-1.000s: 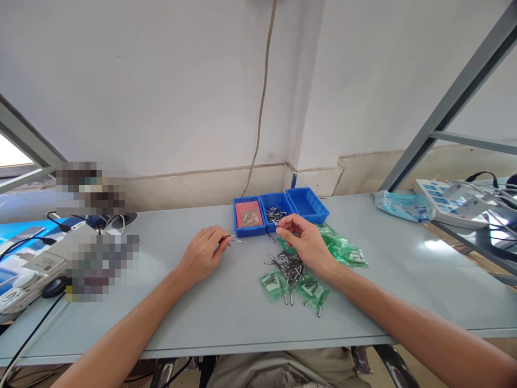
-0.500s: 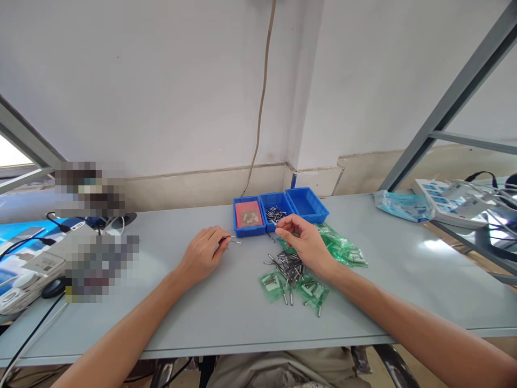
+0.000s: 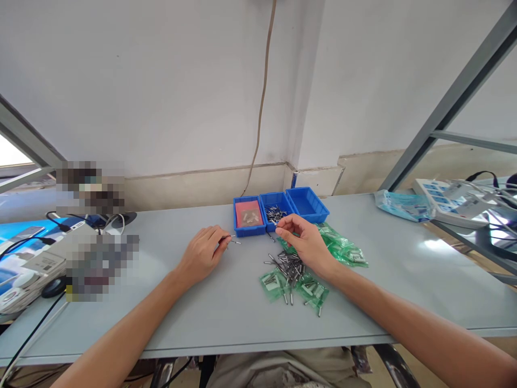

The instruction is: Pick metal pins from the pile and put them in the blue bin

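Note:
My left hand (image 3: 203, 253) rests over the table with its fingers pinched on small metal pins (image 3: 236, 242), whose thin ends stick out to the right. Thumb and forefinger of my right hand (image 3: 305, 242) are closed together just in front of the middle blue bin (image 3: 293, 203); whatever is between them is too small to make out. That bin holds many metal pins (image 3: 273, 213). Below my right hand lies a loose heap of metal pins (image 3: 288, 267), with small green plastic bags (image 3: 272, 284) around it. A larger green bag (image 3: 347, 250) lies beyond my right wrist.
The left blue bin (image 3: 250, 232) contains a pink sheet and a clear bag of small pieces. A third blue bin (image 3: 309, 202) stands at the right. Cables and power strips (image 3: 44, 258) lie far left. A blue plastic packet (image 3: 404, 206) lies right, near metal shelf posts.

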Available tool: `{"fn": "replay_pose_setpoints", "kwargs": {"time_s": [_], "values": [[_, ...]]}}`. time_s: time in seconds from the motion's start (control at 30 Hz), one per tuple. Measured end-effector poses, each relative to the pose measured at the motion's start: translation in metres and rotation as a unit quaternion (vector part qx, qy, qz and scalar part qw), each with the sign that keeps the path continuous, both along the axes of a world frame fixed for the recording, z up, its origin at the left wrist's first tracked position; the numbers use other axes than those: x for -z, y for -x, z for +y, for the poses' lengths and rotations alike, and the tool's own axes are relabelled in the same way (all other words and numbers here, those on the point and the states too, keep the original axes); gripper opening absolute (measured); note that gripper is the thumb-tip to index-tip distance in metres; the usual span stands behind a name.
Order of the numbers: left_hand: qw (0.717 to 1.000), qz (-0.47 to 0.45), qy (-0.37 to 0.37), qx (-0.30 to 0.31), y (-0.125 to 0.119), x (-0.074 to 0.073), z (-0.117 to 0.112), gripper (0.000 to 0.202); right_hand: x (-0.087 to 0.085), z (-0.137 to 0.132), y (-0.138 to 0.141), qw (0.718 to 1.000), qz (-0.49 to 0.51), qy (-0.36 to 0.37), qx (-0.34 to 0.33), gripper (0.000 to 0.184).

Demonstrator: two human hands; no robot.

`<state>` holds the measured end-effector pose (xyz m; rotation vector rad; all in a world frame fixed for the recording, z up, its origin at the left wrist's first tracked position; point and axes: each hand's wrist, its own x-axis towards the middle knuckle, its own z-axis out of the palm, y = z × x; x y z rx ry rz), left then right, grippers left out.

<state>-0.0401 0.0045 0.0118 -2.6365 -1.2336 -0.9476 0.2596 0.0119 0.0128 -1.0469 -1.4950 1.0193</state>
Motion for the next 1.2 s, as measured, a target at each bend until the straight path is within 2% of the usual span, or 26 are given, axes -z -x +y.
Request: {"fn": "replay_pose_setpoints", "kwargs": {"time_s": [1.2], "values": [[1.0, 0.006, -0.011, -0.002, 0.0, -0.0005, 0.0011, 0.019, -0.0007, 0.0003, -0.0006, 1.0, 0.003, 0.0, -0.001, 0.025]]}}
